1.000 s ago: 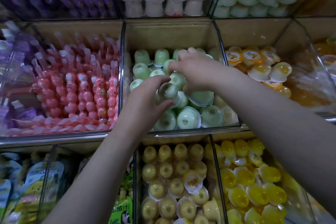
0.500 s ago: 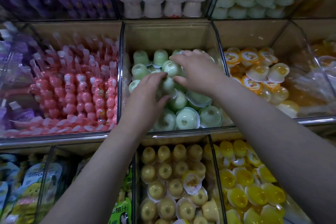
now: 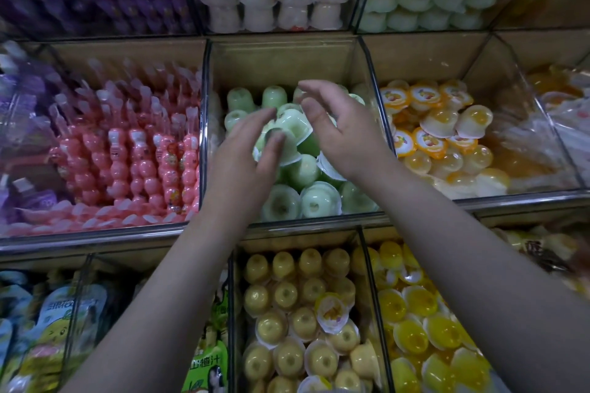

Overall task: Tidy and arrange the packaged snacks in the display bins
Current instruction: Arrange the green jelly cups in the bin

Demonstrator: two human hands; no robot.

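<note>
So both hands are over the middle clear plastic display bin, the one holding the heap of small pale green jelly cups with white sealed rims. Most cups along the front edge sit with their narrow bases up.

The left hand reaches in with straight, mostly closed-up fingers, and its fingertips rest against one tilted green jelly cup on top of the pile, about mid-bin. It's touching, not gripping. That cup is tipped over: the narrow base faces up and left toward the camera, and the wide white rim points down and right. So its base-to-rim axis slants diagonally instead of standing upright.

The right hand hovers just right of that cup with loosely curved, spread fingers, and it holds nothing. Its thumb is just beside a paler cup behind the tilted one, but I can't tell if it actually touches.

The bin to the left has pink bead-shaped jelly tubes lying lengthwise front to back. Orange-and-yellow jelly cups are jumbled in the bin to the right. Dull yellow jelly cups fill the bin below.
</note>
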